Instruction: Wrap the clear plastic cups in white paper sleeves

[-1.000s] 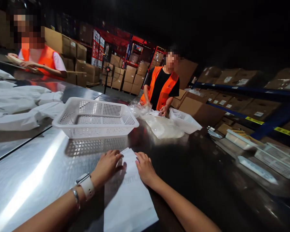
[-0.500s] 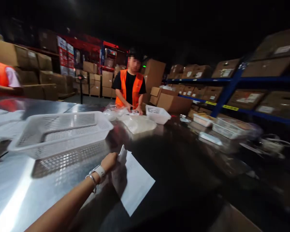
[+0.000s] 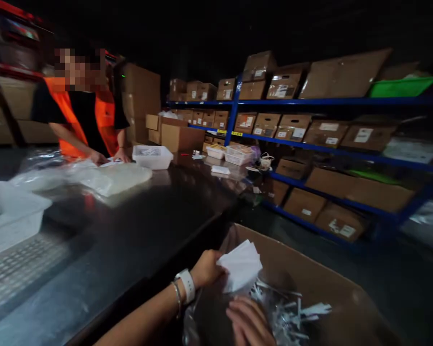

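The white paper bag (image 3: 241, 270), flat on the steel table (image 3: 137, 226) earlier, is now held over the cardboard box (image 3: 310, 283), pinched by the left hand (image 3: 206, 269); right hand (image 3: 248, 323) loosely curled inside, empty.

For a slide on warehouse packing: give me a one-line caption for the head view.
Left hand holds a white bag over a cardboard box; right hand reaches inside.

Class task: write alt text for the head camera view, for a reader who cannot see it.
A left hand holds a white bag over an open cardboard box lined with clear plastic, and the right hand reaches in below. Beyond a dark metal table, a person in an orange vest handles plastic bags.
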`<state>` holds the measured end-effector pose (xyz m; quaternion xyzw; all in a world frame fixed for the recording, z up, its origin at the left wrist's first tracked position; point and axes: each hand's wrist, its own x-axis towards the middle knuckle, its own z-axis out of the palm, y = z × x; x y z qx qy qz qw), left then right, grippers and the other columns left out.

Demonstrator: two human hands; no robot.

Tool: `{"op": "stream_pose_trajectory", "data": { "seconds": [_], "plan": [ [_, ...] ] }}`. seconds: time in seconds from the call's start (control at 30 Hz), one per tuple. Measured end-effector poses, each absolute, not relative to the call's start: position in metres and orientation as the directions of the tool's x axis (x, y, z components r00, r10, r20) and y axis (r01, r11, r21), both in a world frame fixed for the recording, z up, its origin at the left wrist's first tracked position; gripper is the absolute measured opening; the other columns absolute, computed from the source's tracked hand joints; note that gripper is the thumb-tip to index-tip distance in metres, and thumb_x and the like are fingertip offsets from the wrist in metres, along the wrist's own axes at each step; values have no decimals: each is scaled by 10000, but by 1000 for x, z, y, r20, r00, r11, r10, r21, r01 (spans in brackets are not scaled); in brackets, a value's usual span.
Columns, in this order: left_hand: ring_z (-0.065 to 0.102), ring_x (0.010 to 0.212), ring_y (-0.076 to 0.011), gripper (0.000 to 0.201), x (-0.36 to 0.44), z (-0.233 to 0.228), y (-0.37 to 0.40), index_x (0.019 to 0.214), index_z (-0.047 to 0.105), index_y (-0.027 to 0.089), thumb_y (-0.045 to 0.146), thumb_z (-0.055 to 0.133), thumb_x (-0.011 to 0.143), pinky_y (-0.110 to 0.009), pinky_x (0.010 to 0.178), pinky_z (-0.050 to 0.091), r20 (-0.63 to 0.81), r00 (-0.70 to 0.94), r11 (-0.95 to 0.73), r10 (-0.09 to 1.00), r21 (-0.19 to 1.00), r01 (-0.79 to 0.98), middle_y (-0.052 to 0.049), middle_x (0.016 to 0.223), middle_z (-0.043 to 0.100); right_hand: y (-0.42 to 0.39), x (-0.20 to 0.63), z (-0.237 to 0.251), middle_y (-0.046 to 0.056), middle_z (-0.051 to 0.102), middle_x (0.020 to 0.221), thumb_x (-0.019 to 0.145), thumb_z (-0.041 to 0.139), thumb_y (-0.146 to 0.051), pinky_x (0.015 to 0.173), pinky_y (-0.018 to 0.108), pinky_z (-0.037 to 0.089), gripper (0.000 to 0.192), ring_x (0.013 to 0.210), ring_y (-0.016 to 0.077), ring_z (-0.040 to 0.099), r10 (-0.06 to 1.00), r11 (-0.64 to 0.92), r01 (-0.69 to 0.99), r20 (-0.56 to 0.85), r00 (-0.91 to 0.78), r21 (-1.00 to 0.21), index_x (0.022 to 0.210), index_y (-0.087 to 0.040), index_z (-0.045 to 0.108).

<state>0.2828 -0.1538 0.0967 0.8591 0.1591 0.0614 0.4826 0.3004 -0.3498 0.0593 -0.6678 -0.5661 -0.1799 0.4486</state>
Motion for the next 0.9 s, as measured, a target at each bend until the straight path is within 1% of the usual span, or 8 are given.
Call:
{"op": "stream_pose_trajectory", "data": {
  "seconds": [0.13, 0.2, 0.3, 0.47, 0.57, 0.67, 0.8, 0.9],
  "plan": [
    [468, 608, -129, 270, 246, 95, -125, 682, 540, 170, 379, 707, 645, -242, 529, 331, -84, 942, -357, 326, 911, 205, 44, 628, 511, -342, 345, 73, 100, 587, 1280, 870, 592, -259, 973, 519, 512, 442, 1182, 304, 572, 429, -219, 849, 734, 526, -480, 1309, -288, 552],
    [452, 597, -123, 370, 222, 99, -106, 696, 526, 171, 471, 725, 607, -238, 525, 331, -90, 932, -315, 351, 926, 208, 43, 631, 506, -320, 359, 85, 117, 532, 1360, 795, 662, -276, 1048, 528, 455, 555, 1257, 313, 518, 512, -182, 792, 632, 582, -583, 1334, -247, 535],
    [409, 577, -105, 512, 182, 110, -82, 691, 503, 175, 597, 761, 558, -227, 511, 305, -65, 915, -245, 398, 954, 174, 47, 623, 485, -275, 359, 108, 120, 551, 1336, 679, 729, -203, 1074, 470, 433, 548, 1247, 298, 527, 718, -80, 714, 456, 526, -696, 1217, -208, 625],
    [333, 571, -86, 619, 108, 124, -37, 619, 475, 176, 689, 800, 497, -223, 508, 251, -2, 851, -232, 525, 962, 146, 66, 570, 424, -182, 314, 138, 70, 666, 1132, 611, 673, -70, 930, 355, 521, 572, 1011, 228, 639, 853, 94, 676, 409, 324, -731, 1164, -215, 656],
    [349, 570, -94, 679, 61, 128, -6, 603, 462, 187, 753, 792, 424, -236, 515, 257, 28, 757, -195, 653, 972, 132, 62, 567, 440, -117, 278, 142, 38, 728, 924, 670, 616, -88, 792, 317, 555, 360, 846, 211, 680, 873, 226, 690, 458, 170, -688, 996, -209, 712],
    [403, 580, -124, 688, 15, 133, 20, 630, 511, 194, 814, 740, 439, -265, 524, 290, 15, 631, -129, 775, 982, 136, 29, 602, 502, -54, 245, 139, 38, 730, 767, 778, 558, -148, 660, 282, 554, 174, 711, 197, 691, 781, 449, 685, 625, 12, -574, 813, -202, 719],
    [479, 627, -168, 685, -38, 139, 43, 697, 563, 208, 887, 480, 669, -302, 573, 368, 27, 465, -73, 885, 994, 81, -15, 676, 569, 9, 211, 134, 43, 767, 832, 882, 504, -232, 654, 297, 574, 229, 733, 209, 729, 577, 649, 672, 807, -130, -356, 879, -238, 733],
    [438, 557, -142, 684, -66, 137, 55, 681, 540, 217, 895, 458, 667, -278, 512, 334, 10, 373, -27, 928, 999, 40, 6, 617, 519, 43, 190, 134, 11, 774, 870, 883, 494, -185, 683, 299, 589, 239, 756, 205, 741, 488, 706, 660, 852, -188, -258, 919, -276, 713]
  ]
}}
